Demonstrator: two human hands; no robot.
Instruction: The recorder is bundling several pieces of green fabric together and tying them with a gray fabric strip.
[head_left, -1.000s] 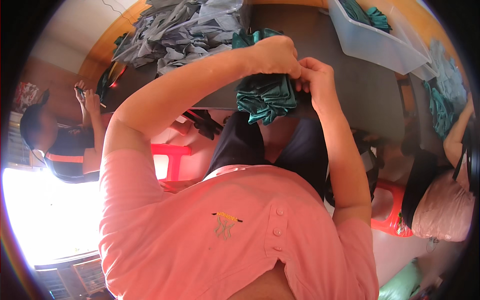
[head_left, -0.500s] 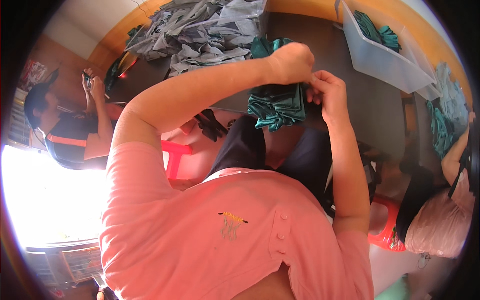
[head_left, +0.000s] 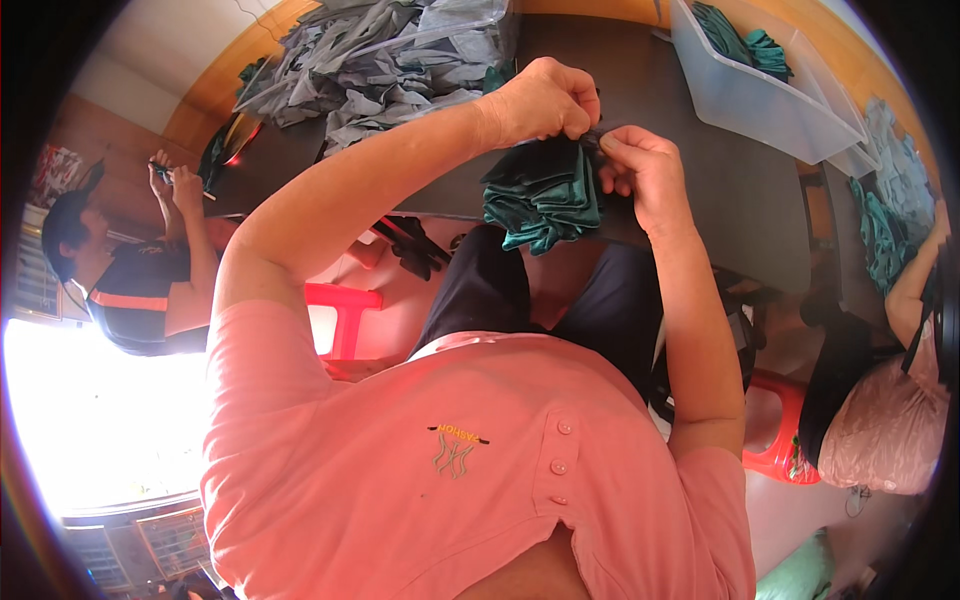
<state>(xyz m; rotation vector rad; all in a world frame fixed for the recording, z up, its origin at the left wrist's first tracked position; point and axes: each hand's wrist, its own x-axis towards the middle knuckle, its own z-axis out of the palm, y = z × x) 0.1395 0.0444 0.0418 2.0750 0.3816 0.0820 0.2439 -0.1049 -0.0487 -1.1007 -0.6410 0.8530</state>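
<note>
A: Count?

B: Two hands at work. One green cloth bundle (head_left: 545, 195) between them. One grey cloth heap (head_left: 385, 65) at the far end of the table (head_left: 720, 190). One clear bin (head_left: 755, 90) at far right with green cloth inside. Two red stools: one (head_left: 340, 315) left of the legs, one (head_left: 775, 425) at right.

A: Other people?

B: Two. One in a dark shirt (head_left: 130, 270) at left, both hands raised. One at the right edge, only an arm (head_left: 915, 275) shows.

A: Grips?

B: Left hand (head_left: 545, 100) closed, fingertips pinching the bundle's top edge. Right hand (head_left: 645, 175) also closed, thumb and fingers pinched on the same edge, just beside the left. Something thin sits between the two pinches, too small to identify.

A: Where's the bundle?

B: Front edge of the dark table, hanging from the hands over the lap. Well apart from the heap and the bin.

A: Look?

B: Dark teal green, matte. Folded in several layers, crumpled, ragged lower edge with loose corners. Top is bunched tight at the fingers, wider below.
</note>
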